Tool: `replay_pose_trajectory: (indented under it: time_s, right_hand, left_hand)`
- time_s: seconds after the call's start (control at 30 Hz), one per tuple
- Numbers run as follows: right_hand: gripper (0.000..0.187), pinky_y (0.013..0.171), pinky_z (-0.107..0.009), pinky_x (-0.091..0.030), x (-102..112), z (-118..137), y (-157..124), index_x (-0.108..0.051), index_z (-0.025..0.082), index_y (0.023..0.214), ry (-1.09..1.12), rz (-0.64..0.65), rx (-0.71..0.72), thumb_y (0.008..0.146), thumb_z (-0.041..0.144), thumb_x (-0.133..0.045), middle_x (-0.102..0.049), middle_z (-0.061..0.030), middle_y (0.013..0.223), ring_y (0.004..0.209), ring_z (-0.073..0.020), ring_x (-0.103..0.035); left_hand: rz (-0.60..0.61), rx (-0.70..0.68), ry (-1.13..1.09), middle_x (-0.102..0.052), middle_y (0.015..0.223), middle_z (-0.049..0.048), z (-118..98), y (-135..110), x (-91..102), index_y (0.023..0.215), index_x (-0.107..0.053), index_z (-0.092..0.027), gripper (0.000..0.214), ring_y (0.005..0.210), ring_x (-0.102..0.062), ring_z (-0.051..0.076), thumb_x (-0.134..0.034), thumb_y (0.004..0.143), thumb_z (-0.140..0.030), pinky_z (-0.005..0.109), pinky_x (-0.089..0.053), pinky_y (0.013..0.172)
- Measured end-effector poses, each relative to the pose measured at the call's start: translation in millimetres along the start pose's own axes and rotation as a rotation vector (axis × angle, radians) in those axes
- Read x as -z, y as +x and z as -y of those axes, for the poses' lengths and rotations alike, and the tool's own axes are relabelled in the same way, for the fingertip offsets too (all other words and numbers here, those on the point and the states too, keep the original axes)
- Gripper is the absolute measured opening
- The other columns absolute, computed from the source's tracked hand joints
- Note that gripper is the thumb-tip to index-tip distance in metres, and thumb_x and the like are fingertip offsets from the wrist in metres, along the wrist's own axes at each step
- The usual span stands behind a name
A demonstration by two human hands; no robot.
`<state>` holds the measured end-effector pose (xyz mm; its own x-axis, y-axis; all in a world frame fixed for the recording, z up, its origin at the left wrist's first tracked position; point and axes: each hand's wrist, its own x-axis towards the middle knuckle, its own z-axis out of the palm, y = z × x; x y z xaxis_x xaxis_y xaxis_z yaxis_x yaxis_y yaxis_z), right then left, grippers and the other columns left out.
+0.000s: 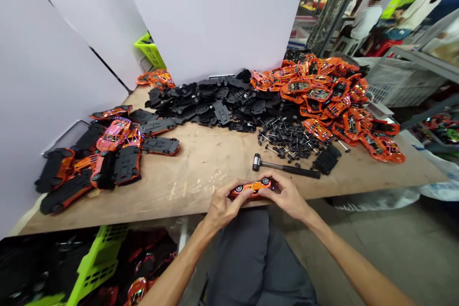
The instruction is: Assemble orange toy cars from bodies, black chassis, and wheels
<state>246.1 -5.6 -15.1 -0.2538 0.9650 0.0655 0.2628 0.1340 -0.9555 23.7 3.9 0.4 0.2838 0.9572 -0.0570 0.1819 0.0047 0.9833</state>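
Orange car is pinched by left hand and right hand near table edge.

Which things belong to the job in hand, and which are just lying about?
Likely the job's: toy car, held by left hand and right hand; orange shells; black bases; wheel axles; hammer.

Apparently lying about: pale crate; clear plastic.

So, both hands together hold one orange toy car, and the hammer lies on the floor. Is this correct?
The hammer is not there: the head view shows it lying on the table. The left hand and right hand do hold one orange toy car together.
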Motion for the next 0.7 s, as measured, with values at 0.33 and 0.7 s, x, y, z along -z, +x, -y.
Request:
replay_pose_trajectory:
  time_s: [0.33, 0.7]
  right_hand:
    - [0.025, 0.09, -0.033, -0.056, -9, -2, 1, -0.066, 0.025, 0.111, 0.051, -0.088, -0.025, 0.093, 0.041, -0.073, -0.071, -0.0026, 0.106, 0.099, -0.0218, -0.068]
    - [0.016, 0.086, -0.038, -0.06, -11, 1, -7, -0.072, 0.025, 0.104, -0.079, -0.321, 0.103, 0.09, 0.03, -0.076, -0.075, -0.0044, 0.098, 0.091, -0.0246, -0.072]
  left_hand:
    - [0.159, -0.187, 0.463, -0.072, 0.086, 0.0088, -19, 16, -2.3, 0.095, -0.077, -0.024, 0.021, 0.08, -0.067, 0.026, -0.082, 0.081, -0.039, 0.032, -0.05, 0.087]
    - [0.002, -0.142, 0.511, -0.076, 0.087, 0.0112, -13, 9, -16.1, 0.087, -0.074, -0.025, 0.02, 0.083, -0.067, 0.028, -0.077, 0.085, -0.045, 0.032, -0.049, 0.081]
